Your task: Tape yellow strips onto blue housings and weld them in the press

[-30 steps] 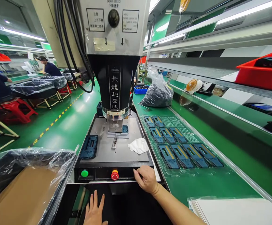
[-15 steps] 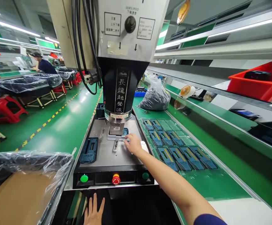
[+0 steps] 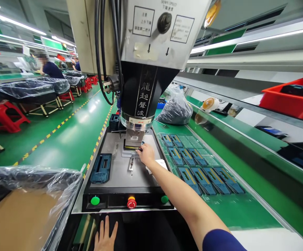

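Observation:
My right hand [image 3: 146, 154] reaches under the press head, fingers pinched on the near right edge of a dark blue plastic housing [image 3: 131, 146]. That part lies at the pale fixture [image 3: 128, 153], right below the metal horn [image 3: 135, 136], which hides much of it. Below the machine's front edge, my left hand [image 3: 106, 234] rests with fingers spread and holds nothing. Another blue housing [image 3: 101, 168] lies on the left of the metal base plate [image 3: 118, 179]. A white cloth or paper [image 3: 160, 165] lies by my right wrist.
The front panel carries a green button [image 3: 95, 200], a red stop button [image 3: 131, 202] and a second green button [image 3: 164, 199]. Several blue housings [image 3: 203, 178] lie in rows on the right bench. A plastic-lined bin [image 3: 33, 209] stands left. A person [image 3: 51, 69] sits far left.
The blue housing, earlier partly visible behind the horn, now shows as a dark strip at its front. My right hand stays at the fixture, its fingers closer to the horn. My left hand stays put.

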A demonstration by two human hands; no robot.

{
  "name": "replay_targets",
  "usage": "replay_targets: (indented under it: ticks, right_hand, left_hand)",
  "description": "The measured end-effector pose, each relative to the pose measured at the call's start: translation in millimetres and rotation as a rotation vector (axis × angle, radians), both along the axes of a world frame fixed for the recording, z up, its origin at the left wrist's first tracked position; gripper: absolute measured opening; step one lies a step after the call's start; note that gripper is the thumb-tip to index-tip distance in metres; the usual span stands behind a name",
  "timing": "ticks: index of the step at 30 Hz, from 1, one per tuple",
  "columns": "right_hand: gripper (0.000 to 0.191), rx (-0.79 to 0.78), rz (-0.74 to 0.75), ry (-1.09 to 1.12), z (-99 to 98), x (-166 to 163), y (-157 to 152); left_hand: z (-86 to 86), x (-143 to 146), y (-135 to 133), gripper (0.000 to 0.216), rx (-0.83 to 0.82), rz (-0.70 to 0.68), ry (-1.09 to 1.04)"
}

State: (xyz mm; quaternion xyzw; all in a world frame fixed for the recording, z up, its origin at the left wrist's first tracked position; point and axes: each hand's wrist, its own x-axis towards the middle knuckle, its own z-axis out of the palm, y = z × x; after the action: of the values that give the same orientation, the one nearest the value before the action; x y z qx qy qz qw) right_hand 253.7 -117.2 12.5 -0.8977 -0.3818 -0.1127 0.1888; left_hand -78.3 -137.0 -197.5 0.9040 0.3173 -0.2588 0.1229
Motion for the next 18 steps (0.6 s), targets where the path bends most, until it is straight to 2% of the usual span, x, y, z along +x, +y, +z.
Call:
replay_targets:
  ticks: [5, 9, 13, 18]
  right_hand:
    - [0.017, -0.088, 0.086, -0.042, -1.4, 6.5, -0.7]
    - [0.023, -0.167, 0.142, -0.074, 0.9, 10.2, 1.9]
    - [0.026, -0.256, 0.215, -0.115, 7.1, 17.3, 8.3]
    - [0.025, -0.316, 0.312, -0.19, 8.1, 22.2, 7.9]
  left_hand:
    - [5.3, -0.2, 2.7, 0.09, -0.039, -0.013, -0.004]
    - [8.0, -1.7, 3.5, 0.084, -0.062, -0.016, -0.031]
    - [7.2, -1.5, 1.2, 0.072, -0.02, -0.012, -0.056]
    - [4.7, -2.1, -0.8, 0.075, 0.062, -0.006, -0.054]
